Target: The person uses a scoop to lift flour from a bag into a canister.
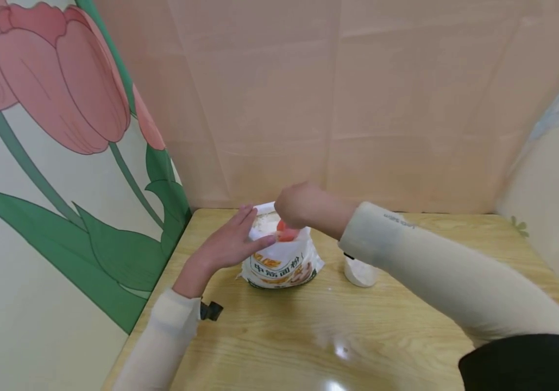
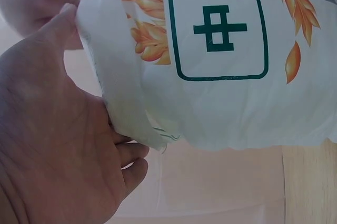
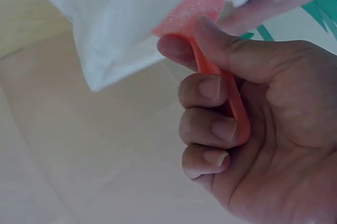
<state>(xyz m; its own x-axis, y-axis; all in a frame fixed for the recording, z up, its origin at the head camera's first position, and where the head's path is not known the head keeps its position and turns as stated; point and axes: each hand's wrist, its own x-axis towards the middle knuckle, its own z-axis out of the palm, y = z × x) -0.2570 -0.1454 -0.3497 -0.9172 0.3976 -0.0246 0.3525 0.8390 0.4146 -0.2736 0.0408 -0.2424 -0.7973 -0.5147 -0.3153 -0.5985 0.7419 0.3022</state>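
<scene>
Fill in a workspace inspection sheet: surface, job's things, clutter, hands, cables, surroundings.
Surface: wooden table, glossy, with light reflections.
Job's things: open flour bag, upright; red scoop at its mouth; small white container, partly hidden by the right arm, contents unclear.
Clutter: nothing seen.
Hands: left hand touches the bag's rim; right hand grips the scoop's handle.
Cables: nothing seen.
Surroundings: pinkish backdrop behind; tulip mural at left.

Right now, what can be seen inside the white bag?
Pale powder shows in the open mouth, partly covered by the red scoop and right hand. The walls of the bag hide everything deeper.
</scene>
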